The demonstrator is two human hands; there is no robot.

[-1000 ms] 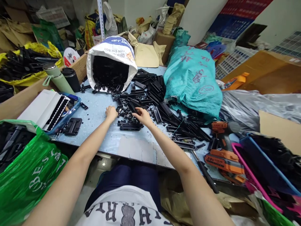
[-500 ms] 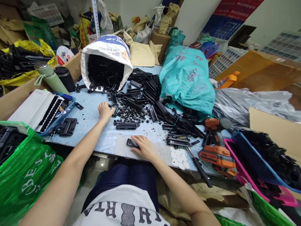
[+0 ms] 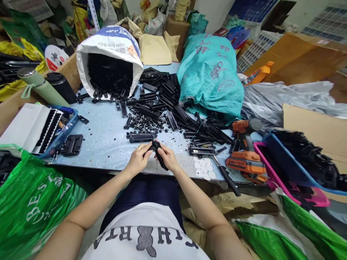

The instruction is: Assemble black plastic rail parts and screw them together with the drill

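Observation:
Both hands meet above the near edge of the blue table (image 3: 100,133). My right hand (image 3: 168,157) is closed around a long black plastic part (image 3: 162,161), which tilts down toward me. Pinched in the fingers of my left hand (image 3: 138,159) is a small black plastic piece (image 3: 153,145), touching the upper end of the long part. Just beyond the hands lie joined black plastic parts (image 3: 141,137). Behind them is a pile of screws and small fittings (image 3: 146,122), with a heap of long black parts (image 3: 173,101) further back.
A white sack (image 3: 111,43) spills small black pieces at the back left. Beside it stands a teal sack (image 3: 211,76). On the right are a cordless drill (image 3: 245,151), a black-handled tool (image 3: 229,180) and white discs (image 3: 204,168). A blue basket (image 3: 73,124) sits left.
My left hand has come back from the pile to my right hand, bringing a small black piece. My right hand has lifted the long part off the table. The view has shifted slightly.

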